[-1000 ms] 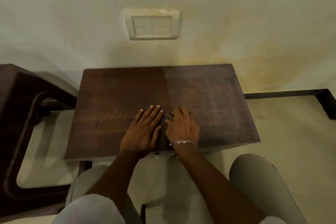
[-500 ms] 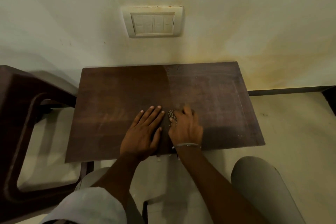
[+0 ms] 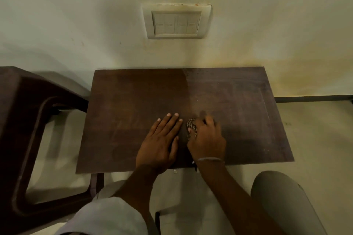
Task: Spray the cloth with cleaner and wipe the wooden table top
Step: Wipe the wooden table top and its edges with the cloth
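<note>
cloth: bunched under right hand, near the table front edge, mid-width
right fingers: curled on cloth
left hand: flat, fingers spread, just left
unwiped side: judged right, dull

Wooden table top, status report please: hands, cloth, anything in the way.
Left hand flat, open on table top. Right hand pressing patterned cloth near front edge. Left half darker, right half dull. No spray bottle in view; nothing in the way.
</note>
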